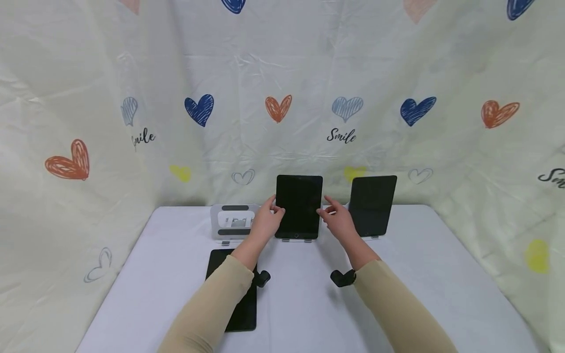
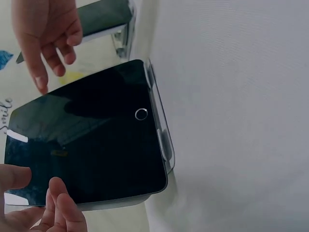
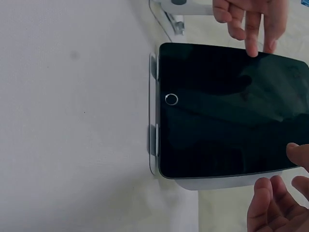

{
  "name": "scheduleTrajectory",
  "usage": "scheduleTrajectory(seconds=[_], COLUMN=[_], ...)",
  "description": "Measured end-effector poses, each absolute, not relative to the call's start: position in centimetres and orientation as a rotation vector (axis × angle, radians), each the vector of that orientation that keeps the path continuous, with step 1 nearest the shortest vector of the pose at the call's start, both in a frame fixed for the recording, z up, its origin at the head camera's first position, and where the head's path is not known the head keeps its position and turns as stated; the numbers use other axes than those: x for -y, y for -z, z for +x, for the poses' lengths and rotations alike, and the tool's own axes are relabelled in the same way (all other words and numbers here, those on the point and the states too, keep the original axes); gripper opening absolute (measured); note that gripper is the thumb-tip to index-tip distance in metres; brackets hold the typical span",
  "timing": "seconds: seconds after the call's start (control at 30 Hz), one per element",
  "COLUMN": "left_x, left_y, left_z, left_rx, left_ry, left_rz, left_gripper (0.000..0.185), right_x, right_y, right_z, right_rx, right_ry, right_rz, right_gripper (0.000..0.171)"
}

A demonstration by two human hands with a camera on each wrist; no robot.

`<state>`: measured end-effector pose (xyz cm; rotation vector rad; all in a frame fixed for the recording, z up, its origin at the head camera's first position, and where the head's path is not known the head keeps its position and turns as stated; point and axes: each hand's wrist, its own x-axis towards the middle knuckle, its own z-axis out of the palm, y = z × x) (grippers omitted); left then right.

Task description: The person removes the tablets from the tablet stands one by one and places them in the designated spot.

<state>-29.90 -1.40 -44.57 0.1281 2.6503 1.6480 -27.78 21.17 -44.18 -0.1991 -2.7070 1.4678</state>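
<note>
A black tablet (image 1: 298,206) stands upright on a pale stand, its lower edge behind two small lips. My left hand (image 1: 267,218) is at its left edge, thumb over the rim of the screen and the other fingers loosely bent beside it. At the right edge is my right hand (image 1: 337,220). Its thumb tip overlaps the rim, while its other fingers stand apart from the edge in the right wrist view. Neither hand shows a firm grip. The home button of the tablet (image 3: 171,99) is next to the lips of the stand (image 3: 153,140).
Right of it, a second black tablet (image 1: 372,206) leans on another stand. An unoccupied grey-white stand (image 1: 215,221) with dark pads is on the left. A third tablet (image 1: 244,309) lies flat, partly under my left forearm. White cloth covers the table (image 1: 300,294); a heart-patterned curtain (image 1: 273,59) hangs behind.
</note>
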Motion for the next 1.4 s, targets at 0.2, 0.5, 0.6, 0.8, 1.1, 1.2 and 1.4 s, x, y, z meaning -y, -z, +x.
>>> scheduleTrajectory(seconds=[0.2,0.5,0.6,0.8,1.1,1.2,1.4], left_x=[1.3,1.5,1.5,1.5,1.4,1.4,1.5], left_y=[44.6,45.1,45.3,45.5,46.2,46.5,47.0], left_z=[-30.1,-29.5,-29.1,-28.5,-28.8,-29.0,-29.3], left_rx=[-2.671,-2.736,-2.766,-2.834,-2.884,-2.894,-2.928], left_ry=[-1.644,-1.69,-1.713,-1.77,-1.803,-1.794,-1.821], left_rz=[0.108,0.174,0.194,0.194,0.135,0.123,0.175], left_gripper=[0.057,0.054,0.052,0.045,0.043,0.044,0.047], right_x=[-20.9,-20.9,-20.9,-21.1,-21.3,-21.2,-21.2], right_y=[44.1,44.6,45.0,45.7,46.5,46.8,47.1], right_z=[-28.3,-28.1,-28.0,-27.6,-27.5,-27.6,-27.7], right_rx=[2.733,2.7,2.663,2.597,2.565,2.567,2.537], right_ry=[-1.407,-1.28,-1.277,-1.288,-1.19,-1.171,-1.2], right_rz=[-0.17,-0.108,-0.093,-0.049,-0.006,-0.022,-0.038], right_gripper=[0.062,0.057,0.056,0.053,0.052,0.053,0.053])
